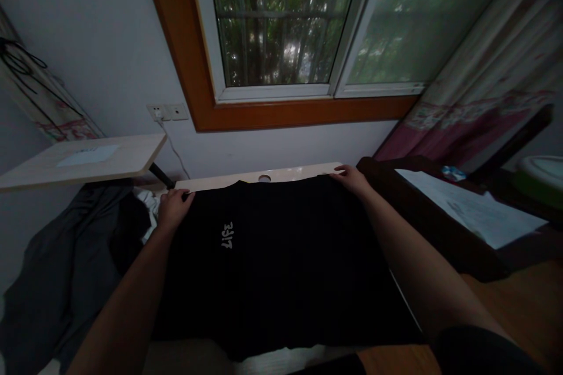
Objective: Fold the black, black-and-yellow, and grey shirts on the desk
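A black garment (281, 258), with pale lettering on its left part, lies spread over a light-coloured table (299, 174). At its far left corner, my left hand (175, 208) pinches the cloth between thumb and fingers. My right hand (349, 179) grips the far right edge in the same way. Between the two hands the far edge runs fairly straight, with a small peak left of the middle. The near edge is uneven and hangs toward me. Too dark to make out are the garment's seams and folds.
Grey and dark clothes (79, 258) are heaped at the left, below a pale raised shelf (127, 152). Dark wooden furniture (422, 222) with a paper sheet (466, 205) stands at the right. A white cable (176, 149) runs from the wall socket (167, 112) behind the table.
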{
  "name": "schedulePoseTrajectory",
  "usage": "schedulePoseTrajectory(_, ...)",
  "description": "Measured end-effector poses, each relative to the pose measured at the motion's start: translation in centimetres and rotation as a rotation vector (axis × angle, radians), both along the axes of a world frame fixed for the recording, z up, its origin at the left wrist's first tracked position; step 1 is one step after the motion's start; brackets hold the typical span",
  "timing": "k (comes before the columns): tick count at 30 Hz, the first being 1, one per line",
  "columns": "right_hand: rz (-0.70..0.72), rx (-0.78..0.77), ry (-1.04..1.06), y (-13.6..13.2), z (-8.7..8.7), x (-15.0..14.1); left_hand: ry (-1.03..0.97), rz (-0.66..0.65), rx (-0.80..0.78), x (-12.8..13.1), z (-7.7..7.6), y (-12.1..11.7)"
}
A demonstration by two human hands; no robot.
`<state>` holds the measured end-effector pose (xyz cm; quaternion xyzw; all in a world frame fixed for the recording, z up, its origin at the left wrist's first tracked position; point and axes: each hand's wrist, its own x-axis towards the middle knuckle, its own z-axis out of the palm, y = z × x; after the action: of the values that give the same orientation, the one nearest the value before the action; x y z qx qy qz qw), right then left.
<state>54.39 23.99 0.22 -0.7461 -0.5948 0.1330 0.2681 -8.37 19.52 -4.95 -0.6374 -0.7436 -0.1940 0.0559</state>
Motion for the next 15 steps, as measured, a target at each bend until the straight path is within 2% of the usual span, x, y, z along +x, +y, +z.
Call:
schedulePoseTrajectory(6, 0.014, -0.015, 0.049, 0.9, 0.4, -0.7, 0.031, -0.022, -0.09, -0.3, -0.1, 1.0)
schedulePoseTrajectory(11, -0.023, 0.076, 0.067, 1.7, 1.3, -1.0, 0.044, 0.019, -0.083, -1.2, 0.4, 1.3)
schedulePoseTrajectory(15, -0.065, 0.116, 0.182, 2.4, 1.8, -2.4, 0.021, 0.075, -0.05, -1.6, 0.6, 1.4)
